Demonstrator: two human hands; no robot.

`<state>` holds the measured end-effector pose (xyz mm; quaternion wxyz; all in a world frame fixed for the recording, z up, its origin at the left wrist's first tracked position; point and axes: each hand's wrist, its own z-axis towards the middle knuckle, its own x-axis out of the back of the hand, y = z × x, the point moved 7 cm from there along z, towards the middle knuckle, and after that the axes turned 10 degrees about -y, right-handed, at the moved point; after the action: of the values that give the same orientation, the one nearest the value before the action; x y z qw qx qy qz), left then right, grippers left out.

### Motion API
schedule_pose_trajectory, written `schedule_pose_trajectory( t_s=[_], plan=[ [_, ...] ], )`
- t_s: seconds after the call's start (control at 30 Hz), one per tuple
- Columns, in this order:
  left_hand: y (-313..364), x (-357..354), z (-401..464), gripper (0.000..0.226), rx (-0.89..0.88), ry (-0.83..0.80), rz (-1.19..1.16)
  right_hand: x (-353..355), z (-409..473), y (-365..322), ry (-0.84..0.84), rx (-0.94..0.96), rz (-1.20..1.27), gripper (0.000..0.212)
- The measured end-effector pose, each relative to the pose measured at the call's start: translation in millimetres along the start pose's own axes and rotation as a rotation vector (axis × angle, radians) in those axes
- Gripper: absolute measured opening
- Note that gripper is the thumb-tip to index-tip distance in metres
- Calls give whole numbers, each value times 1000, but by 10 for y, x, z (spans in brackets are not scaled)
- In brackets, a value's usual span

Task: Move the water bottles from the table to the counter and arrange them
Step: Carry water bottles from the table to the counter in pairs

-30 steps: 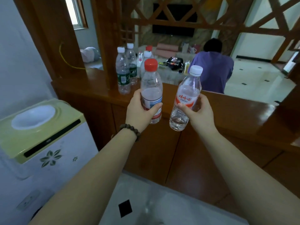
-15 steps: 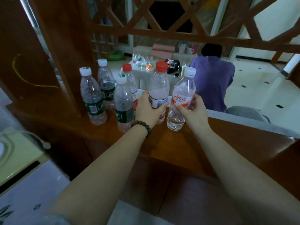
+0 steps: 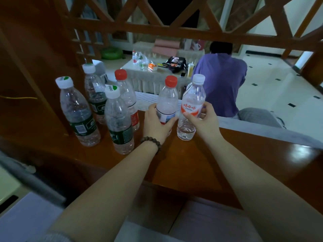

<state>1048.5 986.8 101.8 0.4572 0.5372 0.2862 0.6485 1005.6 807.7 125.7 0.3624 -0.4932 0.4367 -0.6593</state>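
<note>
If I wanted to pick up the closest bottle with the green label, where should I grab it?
Probably around the middle of the nearest green-label bottle, just above its label, coming from the front, your side. It stands upright on the wooden counter, its round body suits wrapping fingers, and other bottles crowd it behind and to the left, so the near side is the open one.

six bottles standing on the counter

a red-capped bottle [image 3: 167, 100] and a white-capped bottle with a red label [image 3: 191, 106] are standing upright side by side on the wooden counter [image 3: 192, 158], each being gripped by a hand. to their left, four more clear bottles are clustering upright: three green-labelled white-capped ones [image 3: 77, 112] [image 3: 95, 95] [image 3: 119, 121] and another red-capped one [image 3: 128, 100].
</note>
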Motion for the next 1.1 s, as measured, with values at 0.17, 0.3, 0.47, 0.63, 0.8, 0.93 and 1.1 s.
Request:
schedule_pose_trajectory(
  t_s=[0.17, 0.3, 0.47, 0.63, 0.8, 0.93, 1.1],
  plan=[
    [-27, 9, -9, 71, 34, 2, 15, -10, -33, 98, -1, -5, -7, 70],
    [-127, -9, 0, 81, 70, -11, 24, -14, -83, 100, -20, 15, -8, 69],
    [-216, -24, -63, 97, 133, -37, 27, -43, -139, 145, -53, 23, 26, 72],
    [-158, 3, -190, 90, 122, -37, 121, -50, -209, 183, -83, 40, 54, 55],
    [-93, 71, -317, 71, 84, -40, 270, -24, -371, 256, -64, -11, -69, 68],
    [23, 113, -569, 69, 22, -65, 385, 108, -628, 311, -36, -53, -301, 70],
    [187, 8, -962, 66, -94, -221, 496, 315, -1119, 343, 35, -5, -616, 58]
  ],
)
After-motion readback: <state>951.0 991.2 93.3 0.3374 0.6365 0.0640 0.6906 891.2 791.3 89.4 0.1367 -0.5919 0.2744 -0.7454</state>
